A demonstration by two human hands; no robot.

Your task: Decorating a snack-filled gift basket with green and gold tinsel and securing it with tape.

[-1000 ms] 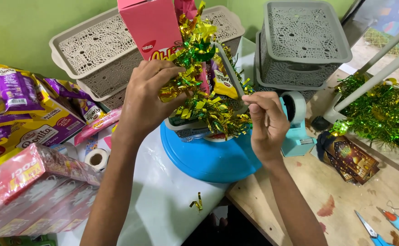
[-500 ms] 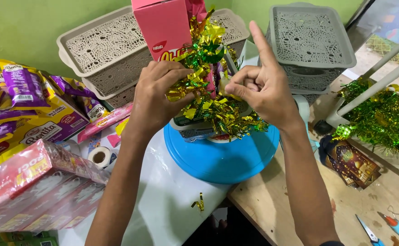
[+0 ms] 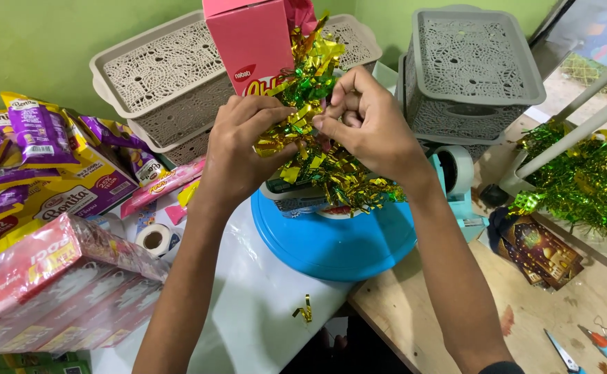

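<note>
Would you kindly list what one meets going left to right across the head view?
Purple snack packs → tape roll → left hand → right hand → tape dispenser → green tinsel.

Two hands point(image 3: 241, 149) point(image 3: 366, 125), three grey lattice baskets point(image 3: 165, 76) point(image 3: 345, 38) point(image 3: 473, 62), one pink box point(image 3: 251, 41), one blue round plate point(image 3: 331, 242), one tape roll point(image 3: 154, 240).

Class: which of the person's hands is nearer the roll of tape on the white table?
Left. The left hand is above the roll of tape; the right hand lies farther right, beyond the tinsel.
</note>
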